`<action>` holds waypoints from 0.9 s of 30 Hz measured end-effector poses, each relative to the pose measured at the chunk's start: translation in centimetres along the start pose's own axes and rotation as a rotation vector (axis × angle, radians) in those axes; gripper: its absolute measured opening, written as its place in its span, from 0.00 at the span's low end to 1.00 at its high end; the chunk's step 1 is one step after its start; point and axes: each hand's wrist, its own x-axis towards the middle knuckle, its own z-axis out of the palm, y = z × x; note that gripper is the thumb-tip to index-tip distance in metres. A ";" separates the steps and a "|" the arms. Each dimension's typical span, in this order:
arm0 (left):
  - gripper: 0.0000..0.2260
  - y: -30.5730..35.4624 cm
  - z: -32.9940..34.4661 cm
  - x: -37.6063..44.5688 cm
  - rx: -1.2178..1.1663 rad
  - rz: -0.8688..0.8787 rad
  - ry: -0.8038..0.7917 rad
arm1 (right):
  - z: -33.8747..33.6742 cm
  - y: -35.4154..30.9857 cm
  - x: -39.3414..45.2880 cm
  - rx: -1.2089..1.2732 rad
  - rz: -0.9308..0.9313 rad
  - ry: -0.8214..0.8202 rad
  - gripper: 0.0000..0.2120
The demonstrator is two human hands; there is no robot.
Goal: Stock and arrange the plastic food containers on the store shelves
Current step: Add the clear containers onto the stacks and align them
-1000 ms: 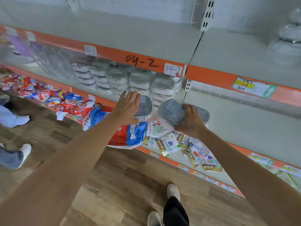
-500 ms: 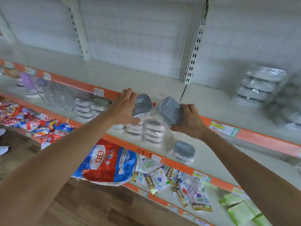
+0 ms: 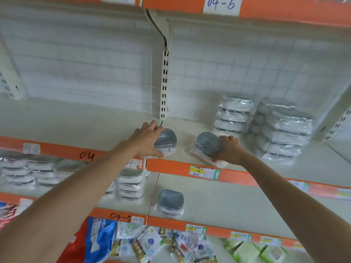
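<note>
Near the front edge of the cream shelf (image 3: 190,126), the left hand (image 3: 147,138) grips one plastic-wrapped, grey-lidded clear rectangular container (image 3: 165,142); the right hand (image 3: 228,149), fingers curled, holds a second, tilted one (image 3: 208,146).

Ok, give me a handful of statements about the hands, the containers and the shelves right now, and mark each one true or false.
1. Each hand holds a grey-lidded container: left hand, right hand. True.
2. The right-hand container sits flat on top of the wrapped stacks. False: it is tilted near the shelf's front edge, left of the stacks.
3. A lone container sits on the shelf below. True.
4. The left-hand container has a red lid. False: grey.
5. The tag above reads 04-6. True.
</note>
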 end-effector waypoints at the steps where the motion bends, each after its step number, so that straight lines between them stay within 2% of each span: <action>1: 0.42 0.3 0.2 0.9 -0.006 0.006 0.004 | -0.2 1.1 0.5 -0.028 0.033 -0.038 0.40; 4: 0.40 1.5 0.6 3.5 -0.038 0.025 0.018 | -0.7 3.7 1.8 -0.150 -0.006 -0.147 0.37; 7: 0.39 3.0 0.5 5.5 -0.116 0.068 0.042 | -1.9 4.9 2.9 -0.140 -0.086 -0.184 0.35; 11: 0.37 5.3 0.3 7.6 -0.264 0.108 0.065 | -3.2 6.2 3.4 -0.046 -0.067 -0.250 0.43; 13: 0.36 6.8 0.3 8.9 -0.335 0.131 0.075 | -3.3 6.8 3.6 -0.030 -0.073 -0.262 0.44; 16: 0.35 9.3 0.7 10.4 -0.379 0.185 0.064 | -3.7 6.9 3.7 -0.150 -0.128 -0.293 0.42; 20: 0.35 12.2 2.0 12.1 -0.358 0.256 0.023 | -7.4 6.7 3.2 -0.198 -0.171 -0.278 0.52; 23: 0.33 13.8 2.6 13.6 -0.383 0.292 -0.006 | -9.7 6.5 2.7 -0.196 -0.213 -0.247 0.46; 27: 0.34 15.3 3.3 14.7 -0.443 0.329 -0.044 | -8.8 6.4 2.1 -0.172 -0.188 -0.221 0.26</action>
